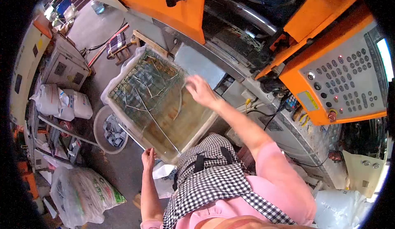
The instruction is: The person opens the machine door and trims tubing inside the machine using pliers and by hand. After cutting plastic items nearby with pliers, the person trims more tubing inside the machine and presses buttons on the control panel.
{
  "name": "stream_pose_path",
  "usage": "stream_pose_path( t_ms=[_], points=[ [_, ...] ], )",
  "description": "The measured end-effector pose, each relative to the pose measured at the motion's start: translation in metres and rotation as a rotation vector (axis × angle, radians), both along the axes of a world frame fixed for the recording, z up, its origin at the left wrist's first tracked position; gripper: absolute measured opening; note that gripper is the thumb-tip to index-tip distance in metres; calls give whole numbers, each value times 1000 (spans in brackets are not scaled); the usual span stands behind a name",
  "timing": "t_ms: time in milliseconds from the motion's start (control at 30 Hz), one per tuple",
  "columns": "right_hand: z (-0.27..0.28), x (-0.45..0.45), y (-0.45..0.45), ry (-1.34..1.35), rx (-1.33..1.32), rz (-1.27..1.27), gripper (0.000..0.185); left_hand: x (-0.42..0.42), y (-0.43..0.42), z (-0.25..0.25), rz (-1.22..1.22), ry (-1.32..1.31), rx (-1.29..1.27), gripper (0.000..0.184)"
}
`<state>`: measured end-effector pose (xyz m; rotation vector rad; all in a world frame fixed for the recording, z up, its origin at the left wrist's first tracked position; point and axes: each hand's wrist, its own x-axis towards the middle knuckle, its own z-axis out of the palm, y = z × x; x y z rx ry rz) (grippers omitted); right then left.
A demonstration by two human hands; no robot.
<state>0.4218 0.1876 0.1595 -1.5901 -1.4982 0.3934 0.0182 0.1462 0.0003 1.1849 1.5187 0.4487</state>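
A large pale tub (201, 132) of murky brownish water stands in front of me. In its far half a green wire mesh (138, 85) carries several thin pale strips, and one long thin rod (158, 124) slants down to the near rim. My right hand (200, 90) is over the tub's right rim, fingers stretched and apart, slightly blurred, with nothing visible in it. Beside the near left corner, my left hand (148, 158) has its fingers pinched together at the end of a thin white stick (131, 136) running along the tub's outer left side.
An orange machine with a button panel (339, 81) rises on the right. Left of the tub stands a round bucket (98, 132) of grey pieces. White sacks (61, 103) and a plastic-wrapped bag (84, 196) lie further left. A metal plate (199, 62) adjoins the tub's far right side.
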Motion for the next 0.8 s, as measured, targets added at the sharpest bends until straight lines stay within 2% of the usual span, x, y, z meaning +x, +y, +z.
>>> stream_pose_path(
  t_ms=[100, 200, 233, 267, 333, 433, 500, 567, 700, 800],
  points=[
    [-76, -5, -64, 101, -363, -84, 28, -5, -3, -8, -10, 7, -18, 30],
    [-136, -3, -132, 79, -516, -129, 29, -7, -19, -6, -126, 130, -82, 31],
    [-149, -1, -150, 78, -562, -132, 29, -21, -23, -25, -223, 123, -115, 32],
    [-154, -2, -165, 80, -566, -139, 29, -24, -32, -29, -153, 103, -146, 33],
    [-159, -3, -189, 8, -768, -184, 30, -28, -47, -34, -46, 48, -197, 33],
    [-160, -7, -205, -16, -782, -210, 29, -35, -52, -33, -69, 121, -276, 34],
    [-160, -7, -205, 6, -792, -196, 29, -40, -52, -43, -64, 86, -272, 32],
    [-157, -8, -201, -114, -782, -105, 31, -43, -51, -42, -48, 39, -261, 33],
    [-135, -13, -181, -84, -828, -57, 30, -37, -43, -41, -61, -3, -250, 36],
    [-139, -16, -183, -81, -820, -55, 32, -41, -48, -45, -71, -100, -261, 38]
  ],
)
